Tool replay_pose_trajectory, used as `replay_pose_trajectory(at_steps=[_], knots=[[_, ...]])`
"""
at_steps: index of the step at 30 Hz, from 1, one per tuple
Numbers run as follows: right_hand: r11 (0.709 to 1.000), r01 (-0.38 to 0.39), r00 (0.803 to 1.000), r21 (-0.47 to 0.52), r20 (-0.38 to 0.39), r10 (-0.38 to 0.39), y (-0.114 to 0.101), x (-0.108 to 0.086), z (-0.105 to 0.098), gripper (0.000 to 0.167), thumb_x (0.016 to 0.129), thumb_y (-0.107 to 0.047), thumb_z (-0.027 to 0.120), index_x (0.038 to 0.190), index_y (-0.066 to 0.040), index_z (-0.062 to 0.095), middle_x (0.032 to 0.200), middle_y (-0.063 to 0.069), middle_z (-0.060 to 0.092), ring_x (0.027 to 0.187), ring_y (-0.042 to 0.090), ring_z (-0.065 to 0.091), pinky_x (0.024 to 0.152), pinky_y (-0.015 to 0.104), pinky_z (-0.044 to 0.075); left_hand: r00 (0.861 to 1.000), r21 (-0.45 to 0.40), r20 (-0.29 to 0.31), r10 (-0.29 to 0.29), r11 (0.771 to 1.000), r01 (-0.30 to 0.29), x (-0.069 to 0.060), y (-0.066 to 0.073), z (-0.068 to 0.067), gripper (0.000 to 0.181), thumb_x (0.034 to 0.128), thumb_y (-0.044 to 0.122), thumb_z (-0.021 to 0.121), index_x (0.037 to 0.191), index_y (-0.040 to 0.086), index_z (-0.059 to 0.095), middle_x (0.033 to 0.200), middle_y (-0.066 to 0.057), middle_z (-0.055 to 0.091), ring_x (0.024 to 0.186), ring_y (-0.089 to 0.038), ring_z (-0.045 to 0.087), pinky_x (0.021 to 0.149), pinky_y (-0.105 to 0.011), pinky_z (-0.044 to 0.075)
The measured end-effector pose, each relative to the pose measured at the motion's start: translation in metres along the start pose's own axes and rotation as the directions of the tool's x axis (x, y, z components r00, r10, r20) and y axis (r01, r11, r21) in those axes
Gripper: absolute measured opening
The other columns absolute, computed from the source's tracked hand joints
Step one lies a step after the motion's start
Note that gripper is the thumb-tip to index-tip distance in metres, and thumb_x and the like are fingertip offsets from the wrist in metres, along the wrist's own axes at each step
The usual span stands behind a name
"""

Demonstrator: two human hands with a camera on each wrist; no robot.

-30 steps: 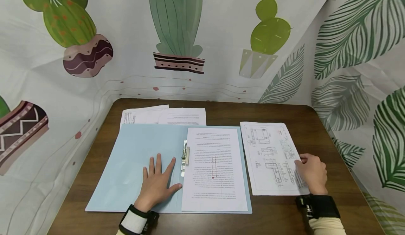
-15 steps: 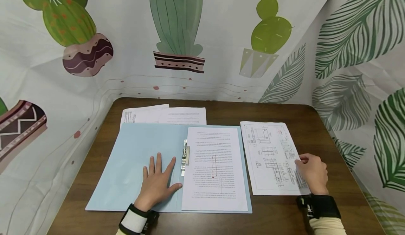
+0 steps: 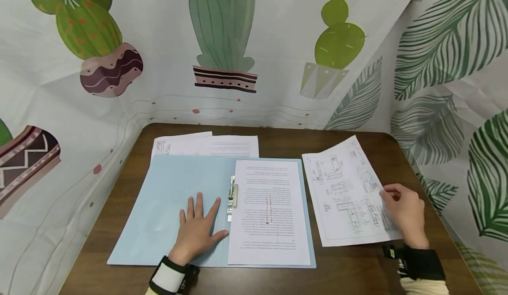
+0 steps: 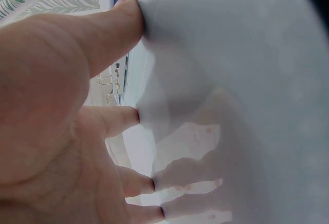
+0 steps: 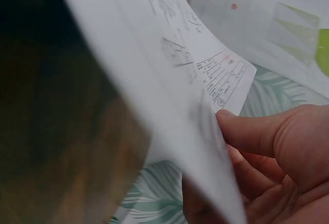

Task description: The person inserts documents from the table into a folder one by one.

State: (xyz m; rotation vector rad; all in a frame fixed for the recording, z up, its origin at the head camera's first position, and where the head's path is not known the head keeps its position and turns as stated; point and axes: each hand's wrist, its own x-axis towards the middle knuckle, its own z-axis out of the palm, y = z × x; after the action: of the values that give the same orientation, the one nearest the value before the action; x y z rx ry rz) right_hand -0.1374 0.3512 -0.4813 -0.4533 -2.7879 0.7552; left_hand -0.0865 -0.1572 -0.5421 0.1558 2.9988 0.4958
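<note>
A light blue folder (image 3: 158,207) lies spread on the table, a printed page (image 3: 274,242) on its right half beside a metal clip (image 3: 232,198). My left hand (image 3: 196,233) rests on the folder's left half with fingers spread; in the left wrist view its fingertips touch the blue surface (image 4: 267,80). To the right, my right hand (image 3: 406,213) pinches the right edge of a drawing sheet (image 3: 341,189) between thumb and fingers. That edge is lifted and the sheet bends. In the right wrist view the thumb (image 5: 252,131) presses on the paper (image 5: 144,70).
More printed sheets (image 3: 234,145) stick out from behind the folder's far edge. The brown table (image 3: 278,281) shows along the front and between the papers. A cloth with cactus and leaf prints (image 3: 278,43) hangs behind the table and at its sides.
My right hand has moved to the right and raised the drawing sheet's right side, which lay flat before. The left hand and the folder have stayed in place.
</note>
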Motion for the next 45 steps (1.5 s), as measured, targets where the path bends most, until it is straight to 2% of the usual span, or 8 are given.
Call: replay_pose_trajectory(at_steps=[5, 10, 14, 21, 26, 30, 35, 45], knots=[[0.998, 0.062, 0.995, 0.021, -0.076, -0.06, -0.009, -0.002, -0.015, 0.02, 0.099, -0.012, 0.067, 0.11, 0.005, 0.071, 0.096, 0.026, 0.074, 0.077, 0.036, 0.064, 0.065, 0.036, 0.036, 1.0, 0.003, -0.005, 0.003, 1.0, -0.003, 0.0, 0.0, 0.0, 0.091, 0.08, 0.053, 0.083, 0.153, 0.011, 0.049, 0.16, -0.041, 0.019, 0.146, -0.065, 0.012, 0.107, -0.082, 0.015], [0.996, 0.078, 0.989, 0.04, -0.13, -0.073, -0.016, -0.003, -0.024, 0.019, 0.099, -0.012, 0.068, 0.111, 0.003, 0.073, 0.101, 0.025, 0.074, 0.074, 0.025, 0.06, 0.062, 0.026, 0.036, 1.0, -0.003, -0.006, 0.008, 1.0, -0.008, 0.0, -0.001, 0.001, 0.091, 0.0802, 0.052, 0.083, 0.153, 0.01, 0.049, 0.16, -0.041, 0.019, 0.146, -0.065, 0.012, 0.106, -0.083, 0.015], [0.997, 0.052, 0.988, 0.06, -0.147, -0.043, -0.017, -0.002, -0.028, 0.021, 0.1, -0.014, 0.067, 0.114, 0.001, 0.073, 0.107, 0.024, 0.074, 0.076, 0.019, 0.057, 0.064, 0.025, 0.036, 1.0, -0.007, -0.004, 0.005, 1.0, -0.005, 0.0, 0.0, 0.001, 0.091, 0.0805, 0.052, 0.083, 0.154, 0.011, 0.048, 0.16, -0.041, 0.019, 0.146, -0.065, 0.011, 0.106, -0.083, 0.015], [0.99, -0.044, 0.983, 0.133, -0.17, 0.067, -0.008, 0.001, -0.028, 0.026, 0.101, -0.02, 0.066, 0.119, -0.001, 0.073, 0.111, 0.022, 0.074, 0.07, -0.002, 0.051, 0.065, 0.019, 0.038, 1.0, -0.001, -0.003, 0.006, 1.0, -0.006, 0.001, 0.0, 0.0, 0.091, 0.0806, 0.053, 0.082, 0.154, 0.011, 0.049, 0.16, -0.041, 0.019, 0.146, -0.065, 0.012, 0.107, -0.083, 0.015], [0.979, -0.101, 0.982, 0.175, -0.138, 0.126, -0.001, 0.001, -0.024, 0.029, 0.101, -0.021, 0.066, 0.121, -0.002, 0.072, 0.111, 0.02, 0.073, 0.067, 0.001, 0.055, 0.058, 0.016, 0.041, 1.0, -0.005, 0.009, 0.001, 1.0, 0.0, 0.002, -0.001, 0.0, 0.091, 0.0808, 0.054, 0.082, 0.154, 0.011, 0.048, 0.16, -0.04, 0.019, 0.146, -0.065, 0.011, 0.107, -0.082, 0.014], [0.967, -0.113, 0.985, 0.228, -0.102, 0.139, 0.0, -0.001, -0.016, 0.028, 0.101, -0.022, 0.067, 0.122, -0.004, 0.072, 0.106, 0.014, 0.074, 0.065, 0.003, 0.059, 0.054, 0.018, 0.045, 1.0, -0.003, 0.008, -0.003, 1.0, 0.003, 0.002, -0.001, 0.0, 0.092, 0.0803, 0.054, 0.083, 0.154, 0.011, 0.048, 0.16, -0.04, 0.018, 0.146, -0.065, 0.011, 0.107, -0.083, 0.014], [0.949, -0.101, 0.992, 0.299, -0.045, 0.12, -0.006, -0.009, -0.004, 0.028, 0.1, -0.022, 0.068, 0.121, -0.003, 0.072, 0.097, 0.008, 0.074, 0.063, 0.007, 0.063, 0.051, 0.023, 0.049, 1.0, 0.006, 0.007, -0.001, 1.0, 0.001, 0.002, -0.001, 0.0, 0.092, 0.0805, 0.053, 0.083, 0.154, 0.011, 0.048, 0.16, -0.04, 0.019, 0.146, -0.065, 0.011, 0.107, -0.082, 0.015], [0.922, -0.085, 0.996, 0.378, 0.055, 0.07, -0.031, -0.027, 0.029, 0.026, 0.1, -0.024, 0.07, 0.116, -0.004, 0.074, 0.104, 0.017, 0.075, 0.067, 0.011, 0.066, 0.054, 0.025, 0.051, 1.0, 0.002, 0.02, -0.014, 1.0, 0.014, 0.002, 0.0, 0.0, 0.092, 0.0809, 0.053, 0.082, 0.155, 0.011, 0.047, 0.161, -0.04, 0.017, 0.147, -0.064, 0.009, 0.108, -0.082, 0.013]])
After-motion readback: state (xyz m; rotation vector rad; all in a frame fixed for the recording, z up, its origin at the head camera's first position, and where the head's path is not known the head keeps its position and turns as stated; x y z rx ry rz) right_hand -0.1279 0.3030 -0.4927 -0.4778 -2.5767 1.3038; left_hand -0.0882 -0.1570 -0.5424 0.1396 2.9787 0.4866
